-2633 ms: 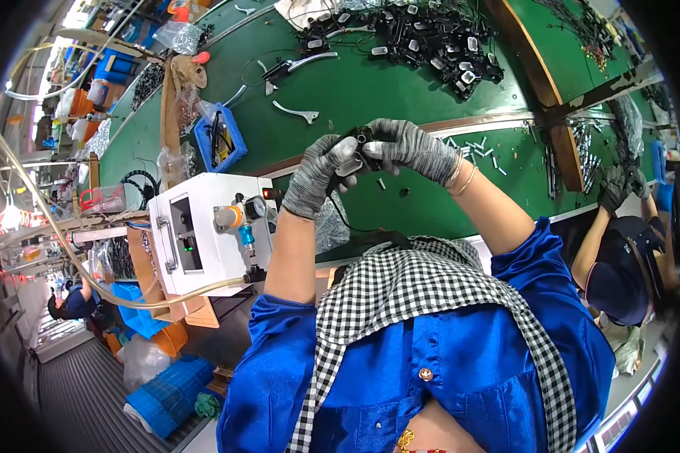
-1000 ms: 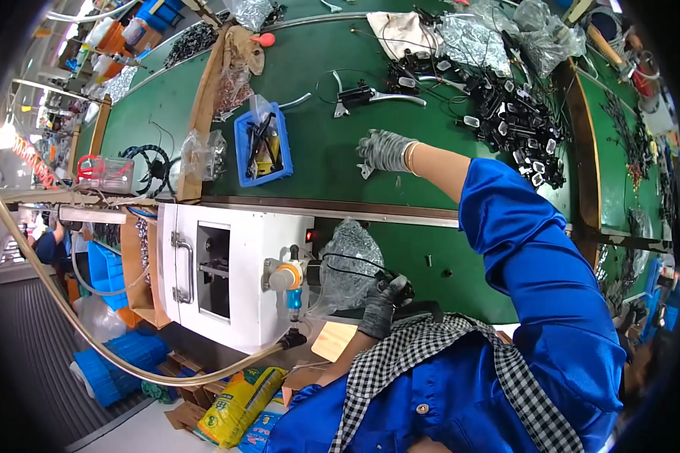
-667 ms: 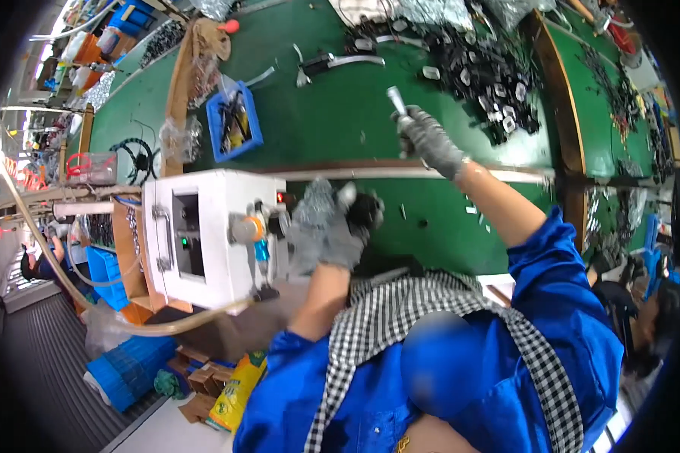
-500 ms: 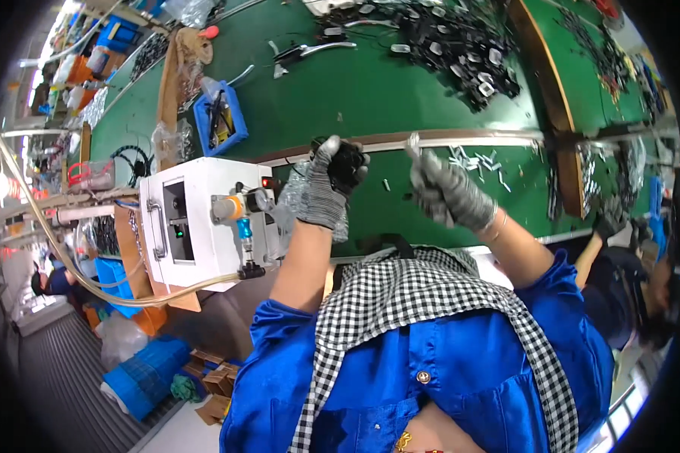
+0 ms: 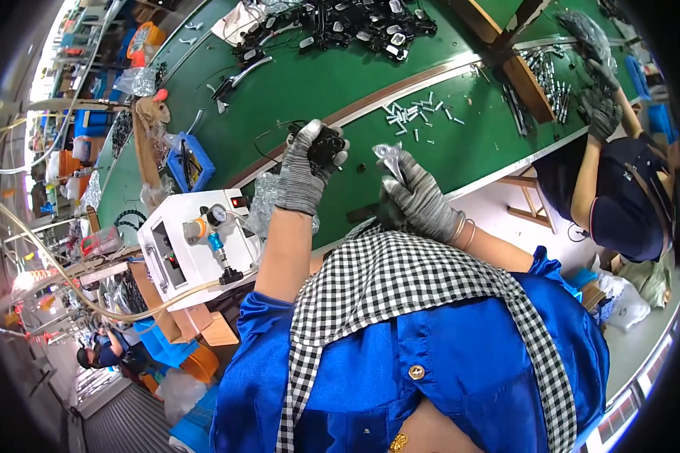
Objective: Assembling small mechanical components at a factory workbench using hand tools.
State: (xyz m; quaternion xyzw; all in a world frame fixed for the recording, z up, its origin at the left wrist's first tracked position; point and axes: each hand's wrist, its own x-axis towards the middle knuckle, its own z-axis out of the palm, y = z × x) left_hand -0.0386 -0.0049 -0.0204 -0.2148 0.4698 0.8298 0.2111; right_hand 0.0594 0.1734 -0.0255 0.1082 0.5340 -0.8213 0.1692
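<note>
Green bench fills the upper part of my head view, crossed slantwise by a brown and metal strip. My left hand is wrapped around a black part, thumb along its top and fingers curled at its side; the piece is dark and chunky, held above the bench close to the strip. My right hand pinches a silver lever between thumb and fingers, its shiny broad end tipped up, well apart from the black part.

Beyond the strip, a black-and-silver lever assembly lies flat, and a pile of black parts sits toward the far edge. Small silver pins lie scattered between the strip and the front edge. On the bench's left, a blue bin rests near a wooden divider. At the front edge's left end stands a white machine with a round gauge. Past the front edge on the right, a co-worker in dark clothes reaches over with gloved hands.

My fingers cover much of the black part, my right hand hides the lever's lower end, and the pile is cut off above. Whether the thin wire on the left joins my piece, I can't tell.
</note>
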